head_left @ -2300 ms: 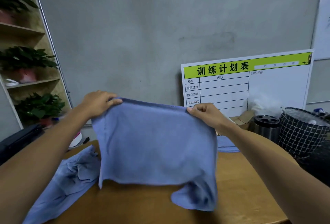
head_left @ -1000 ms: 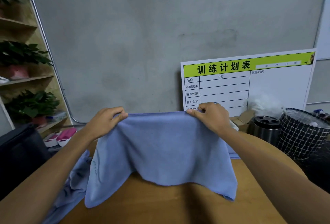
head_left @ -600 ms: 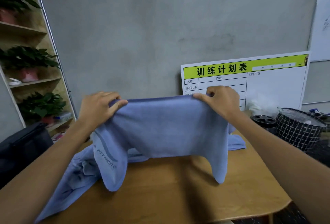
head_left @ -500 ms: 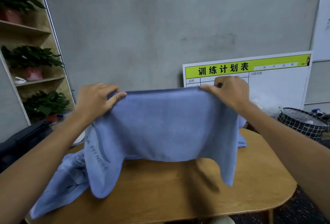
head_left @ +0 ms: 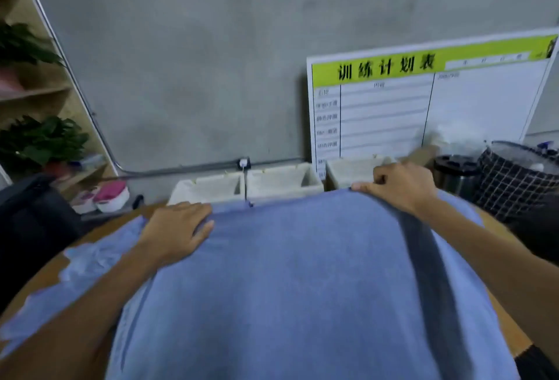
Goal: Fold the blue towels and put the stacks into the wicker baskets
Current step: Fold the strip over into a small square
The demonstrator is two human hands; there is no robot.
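A blue towel (head_left: 302, 289) lies spread across the wooden table (head_left: 45, 273) and covers most of it. My left hand (head_left: 177, 233) rests on its far left corner with the fingers fairly flat. At the far right corner my right hand (head_left: 399, 187) pinches the towel's edge with curled fingers. More crumpled blue towel (head_left: 90, 261) lies under my left forearm. Beyond the table's far edge stand pale lined baskets, one on the left (head_left: 208, 190), one in the middle (head_left: 284, 183) and one on the right (head_left: 354, 171).
A white board with a green header (head_left: 423, 101) leans on the grey wall. A steel canister (head_left: 453, 174) and a black wire bin (head_left: 520, 180) stand at the right. A shelf with potted plants (head_left: 39, 143) and a black bag (head_left: 33, 216) are at the left.
The towel was held up in the air by its top edge; now it is laid down flat on the table, with both hands lowered to its far edge.
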